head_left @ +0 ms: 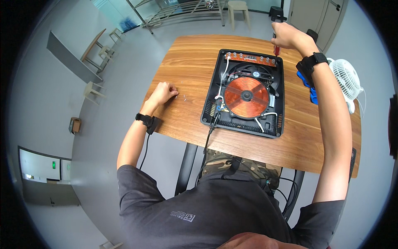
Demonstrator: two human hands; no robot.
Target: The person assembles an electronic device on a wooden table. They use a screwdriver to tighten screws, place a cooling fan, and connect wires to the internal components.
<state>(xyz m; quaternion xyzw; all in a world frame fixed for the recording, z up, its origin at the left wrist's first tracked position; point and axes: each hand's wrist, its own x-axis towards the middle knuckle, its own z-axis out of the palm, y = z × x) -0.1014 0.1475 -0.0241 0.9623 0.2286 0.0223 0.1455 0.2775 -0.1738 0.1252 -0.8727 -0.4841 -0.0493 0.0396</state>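
An opened induction cooker (pixel 210 108) lies on the wooden table, its round copper coil (pixel 247 98) and orange circuit strip (pixel 248 58) exposed. My right hand (pixel 289 36) grips a screwdriver (pixel 277 50) with a red and black handle, held upright over the cooker's far right corner. Its tip is too small to see, so I cannot tell if it touches a screw. To the left of the cooker, my left hand (pixel 166 91) rests on the tabletop with fingertips pinched together. Several small screws (pixel 185 98) lie beside those fingers. Whatever the pinch holds is hidden.
A white fan (pixel 345 79) and a blue object (pixel 313 95) are at the table's right side. The cooker's black cord (pixel 210 132) runs over the table's near edge (pixel 248 154). Stools (pixel 238 9) and a metal rack (pixel 182 14) stand beyond.
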